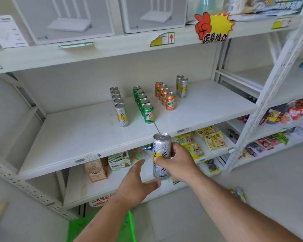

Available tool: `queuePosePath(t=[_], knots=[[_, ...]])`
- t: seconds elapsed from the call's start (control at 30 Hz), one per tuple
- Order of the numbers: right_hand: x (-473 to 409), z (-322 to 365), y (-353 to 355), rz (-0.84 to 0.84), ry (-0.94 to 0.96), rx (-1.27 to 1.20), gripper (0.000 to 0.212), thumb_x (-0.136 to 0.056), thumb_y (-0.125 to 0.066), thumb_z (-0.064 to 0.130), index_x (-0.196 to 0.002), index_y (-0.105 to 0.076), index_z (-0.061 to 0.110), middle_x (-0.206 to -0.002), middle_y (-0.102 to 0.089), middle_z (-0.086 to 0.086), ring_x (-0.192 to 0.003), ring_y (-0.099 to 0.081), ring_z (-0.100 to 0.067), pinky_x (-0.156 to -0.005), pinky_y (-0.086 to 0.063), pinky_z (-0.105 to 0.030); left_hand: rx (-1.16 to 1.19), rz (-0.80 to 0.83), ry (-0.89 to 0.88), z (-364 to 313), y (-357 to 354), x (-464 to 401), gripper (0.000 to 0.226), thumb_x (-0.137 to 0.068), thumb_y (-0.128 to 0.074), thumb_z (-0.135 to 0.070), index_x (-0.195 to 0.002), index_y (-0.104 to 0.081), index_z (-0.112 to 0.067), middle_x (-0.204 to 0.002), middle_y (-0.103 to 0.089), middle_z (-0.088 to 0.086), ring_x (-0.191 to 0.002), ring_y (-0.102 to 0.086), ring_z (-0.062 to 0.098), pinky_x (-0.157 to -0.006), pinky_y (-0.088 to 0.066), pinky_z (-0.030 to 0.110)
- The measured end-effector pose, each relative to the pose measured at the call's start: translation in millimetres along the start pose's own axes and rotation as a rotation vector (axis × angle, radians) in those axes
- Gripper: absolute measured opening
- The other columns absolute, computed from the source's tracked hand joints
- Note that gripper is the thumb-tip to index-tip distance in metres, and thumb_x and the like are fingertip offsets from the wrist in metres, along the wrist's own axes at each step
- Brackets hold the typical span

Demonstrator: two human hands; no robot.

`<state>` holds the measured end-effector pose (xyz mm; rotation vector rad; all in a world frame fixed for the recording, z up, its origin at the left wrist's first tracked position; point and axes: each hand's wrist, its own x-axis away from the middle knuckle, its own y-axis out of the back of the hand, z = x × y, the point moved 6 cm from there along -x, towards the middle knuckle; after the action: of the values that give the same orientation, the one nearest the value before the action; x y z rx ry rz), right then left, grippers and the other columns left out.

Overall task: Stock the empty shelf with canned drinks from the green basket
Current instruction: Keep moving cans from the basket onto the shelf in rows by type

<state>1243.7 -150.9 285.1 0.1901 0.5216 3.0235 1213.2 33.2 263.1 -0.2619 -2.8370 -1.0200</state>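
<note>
My right hand (177,163) grips a tall silver and yellow can (161,149) upright in front of the shelf edge. Just left of and below it, my left hand (136,182) is open, its fingers spread near the can's base. On the white middle shelf (77,137) stand rows running front to back: several silver and yellow cans (122,115), several green cans (148,113), several orange cans (171,101) and two silver cans (183,87). The green basket (77,229) sits on the floor at the bottom, partly hidden by my left arm.
White router boxes (68,16) fill the upper shelf above a red and yellow promo sign (212,27). Snack packets (213,139) lie on the lower shelves. A second white rack (269,95) with more snacks stands to the right.
</note>
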Motion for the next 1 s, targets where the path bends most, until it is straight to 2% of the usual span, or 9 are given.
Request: queuePosePath(t=[0.2,0.43,0.57,0.7,0.83,1.0], knots=[[-28.6,-24.1,67.2,-0.026,-0.016,-0.016,0.04,-0.062,-0.079,0.042,-0.099,-0.07,0.03,-0.09,-0.076,0.014,-0.084,-0.073,-0.005,-0.082,-0.063,-0.043,0.002,0.03,0.0,-45.3,-48.3,-31.5,0.11,-0.069,-0.08,-0.063,-0.156,-0.021,-0.029,-0.158,-0.031,-0.009,-0.143,-0.03,0.007,-0.116,-0.033,0.033],[-69.4,-38.5,96.7,-0.035,-0.055,-0.04,0.047,-0.058,-0.078,0.046,-0.102,-0.069,0.031,-0.092,-0.077,0.011,-0.085,-0.075,-0.006,-0.082,-0.064,-0.044,0.007,0.052,-0.03,-65.6,-69.9,-79.2,0.106,-0.069,-0.079,-0.06,-0.154,-0.025,-0.03,-0.155,-0.035,-0.011,-0.141,-0.034,0.006,-0.115,-0.034,0.036],[-92.6,-34.0,108.7,-0.078,-0.062,-0.021,0.036,-0.065,-0.081,0.038,-0.099,-0.072,0.029,-0.09,-0.077,0.011,-0.084,-0.075,-0.007,-0.08,-0.064,-0.043,0.052,0.065,-0.065,-74.6,-74.8,-108.9,0.101,-0.073,-0.081,-0.052,-0.155,-0.026,-0.029,-0.149,-0.039,-0.013,-0.139,-0.035,0.006,-0.11,-0.037,0.03],[-117.5,-29.4,119.9,-0.087,-0.073,0.003,0.048,-0.06,-0.079,0.046,-0.103,-0.072,0.027,-0.094,-0.078,0.01,-0.086,-0.075,-0.007,-0.081,-0.065,-0.042,0.078,0.096,-0.112,-85.2,-80.5,-135.1,0.076,-0.076,-0.082,-0.043,-0.14,-0.041,-0.043,-0.136,-0.051,-0.023,-0.127,-0.044,0.001,-0.098,-0.036,0.012],[-142.3,-28.8,133.0,-0.101,-0.076,-0.001,0.046,-0.061,-0.079,0.047,-0.101,-0.073,0.026,-0.093,-0.078,0.009,-0.087,-0.076,-0.009,-0.081,-0.065,-0.044,0.077,0.093,-0.112,-97.6,-83.0,-158.2,0.093,-0.073,-0.081,-0.052,-0.15,-0.033,-0.03,-0.147,-0.045,-0.01,-0.134,-0.042,0.008,-0.108,-0.037,0.027],[-177.7,-33.0,156.1,-0.091,-0.059,-0.01,0.046,-0.059,-0.079,0.047,-0.099,-0.073,0.024,-0.092,-0.078,0.008,-0.086,-0.076,-0.01,-0.082,-0.064,-0.044,0.091,0.079,-0.075,-114.0,-94.6,-191.1,0.106,-0.069,-0.081,-0.058,-0.155,-0.024,-0.031,-0.155,-0.036,-0.009,-0.141,-0.035,0.008,-0.114,-0.036,0.034]])
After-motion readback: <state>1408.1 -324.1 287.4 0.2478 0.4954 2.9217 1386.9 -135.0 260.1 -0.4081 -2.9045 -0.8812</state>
